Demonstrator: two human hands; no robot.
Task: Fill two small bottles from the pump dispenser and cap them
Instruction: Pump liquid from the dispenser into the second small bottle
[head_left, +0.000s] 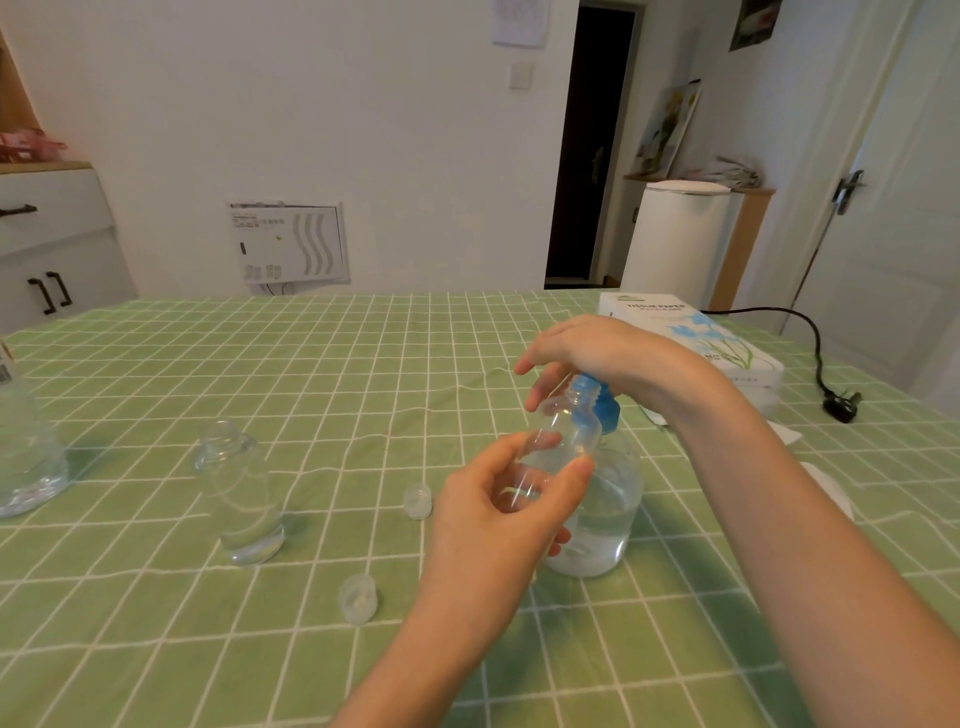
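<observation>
Behind held bottle (561, 431) stands pump dispenser (608, 519) (blue top); 2 caps (417, 501) left.

spare bottle (240, 493) left of dispenser (597, 514)

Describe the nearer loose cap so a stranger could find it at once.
On the green checked tablecloth, find the uncapped small bottle standing alone left of the pump dispenser. Two clear caps lie to its right; yours is the near cap, closest to the person, unlike the far cap beside the left hand.
</observation>
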